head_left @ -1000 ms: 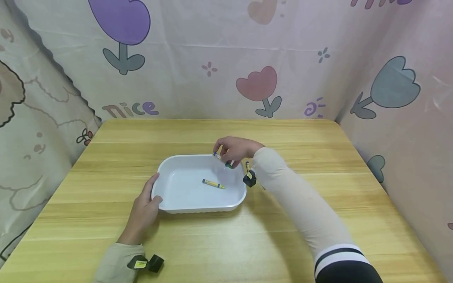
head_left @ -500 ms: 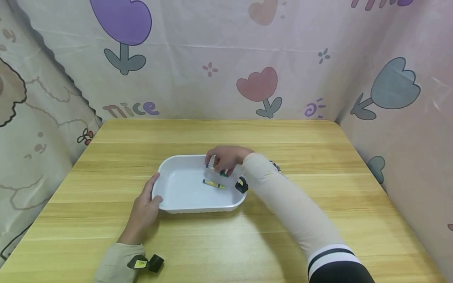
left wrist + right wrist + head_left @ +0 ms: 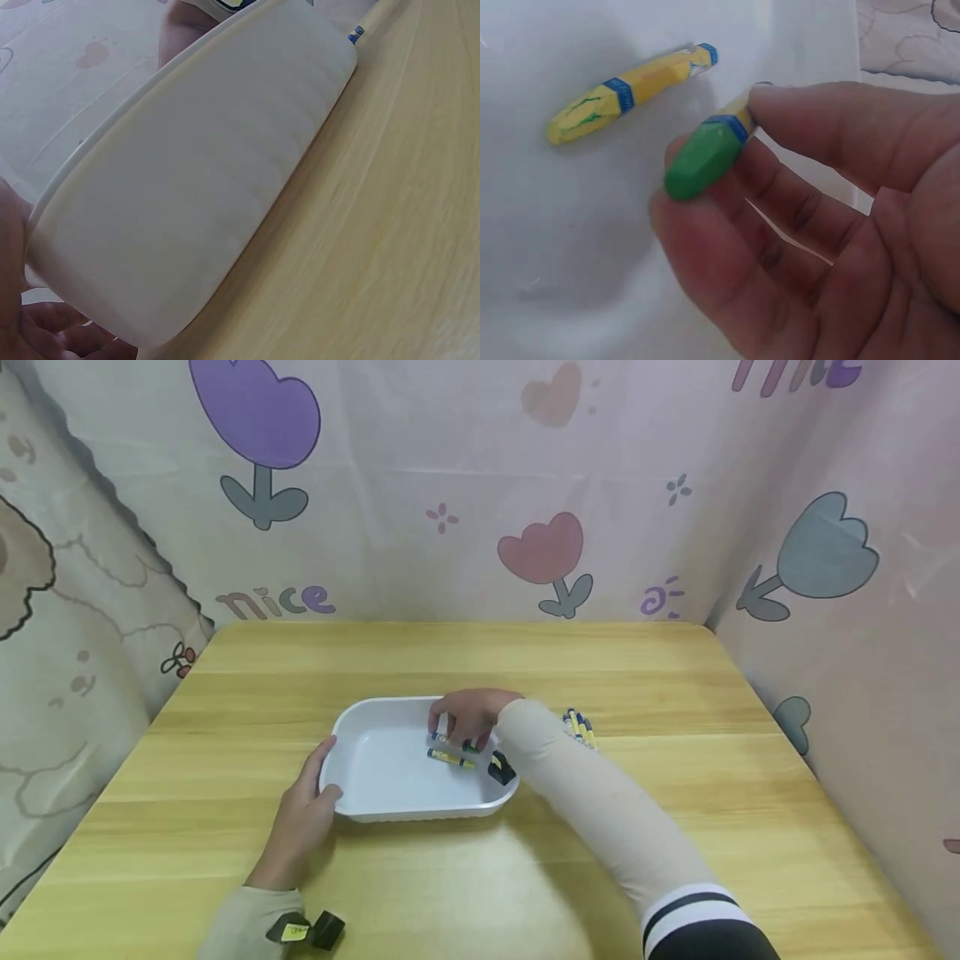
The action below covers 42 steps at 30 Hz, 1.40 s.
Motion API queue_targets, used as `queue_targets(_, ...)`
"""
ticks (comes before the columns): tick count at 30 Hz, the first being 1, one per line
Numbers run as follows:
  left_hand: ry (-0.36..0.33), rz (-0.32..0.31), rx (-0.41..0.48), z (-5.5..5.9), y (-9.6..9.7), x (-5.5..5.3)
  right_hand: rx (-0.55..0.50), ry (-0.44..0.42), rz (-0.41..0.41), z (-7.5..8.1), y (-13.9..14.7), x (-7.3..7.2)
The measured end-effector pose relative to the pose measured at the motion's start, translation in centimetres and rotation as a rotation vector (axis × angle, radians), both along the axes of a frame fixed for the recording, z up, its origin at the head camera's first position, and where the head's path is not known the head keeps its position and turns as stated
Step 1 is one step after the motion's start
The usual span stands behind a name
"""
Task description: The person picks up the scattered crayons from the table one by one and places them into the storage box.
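Note:
A white plastic tray (image 3: 390, 789) stands on the wooden table, its left end gripped by my left hand (image 3: 300, 814) with the thumb over the rim. In the left wrist view the tray's outer wall (image 3: 172, 187) fills the middle. My right hand (image 3: 472, 714) is over the tray's right half and pinches a green crayon (image 3: 705, 161) between thumb and fingers. Beside it, a yellow crayon (image 3: 622, 97) with blue bands lies on the tray floor. The head view shows that yellow crayon (image 3: 450, 758) just in front of the right hand's fingers.
Several crayons (image 3: 580, 729) lie together on the table (image 3: 645, 677) to the right of the tray, partly hidden by the right sleeve (image 3: 592, 785). A patterned curtain (image 3: 390, 460) hangs behind the table and at both sides.
My right hand has moved left and down into the tray with the green crayon, close to the yellow one. The crayons right of the tray have come into sight. My left hand keeps its grip.

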<state>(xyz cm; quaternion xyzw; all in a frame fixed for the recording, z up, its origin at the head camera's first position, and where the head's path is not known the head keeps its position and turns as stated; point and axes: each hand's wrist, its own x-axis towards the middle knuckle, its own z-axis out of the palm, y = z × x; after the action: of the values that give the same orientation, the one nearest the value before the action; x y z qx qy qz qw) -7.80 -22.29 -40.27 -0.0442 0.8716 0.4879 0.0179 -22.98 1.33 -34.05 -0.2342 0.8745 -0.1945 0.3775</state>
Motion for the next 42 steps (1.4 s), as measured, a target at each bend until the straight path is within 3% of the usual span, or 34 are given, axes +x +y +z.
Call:
queue_targets(6,0.032,-0.007,0.007,-0.2,0.0,0.0,0.022,0.002,-0.033,-0.6,-0.1,0.1)
queue_targets(24,0.035,0.0,0.011,-0.1,0.0,0.1,0.01,-0.009,0.012,-1.5,-0.2,0.3)
queue_targets(33,0.026,-0.002,0.019,0.0,0.1,0.2,0.014,-0.013,-0.016,-0.9,-0.1,0.5)
queue_targets(42,0.021,0.002,0.019,0.1,0.2,0.2,-0.047,0.0,-0.034,0.4,0.5,0.2)
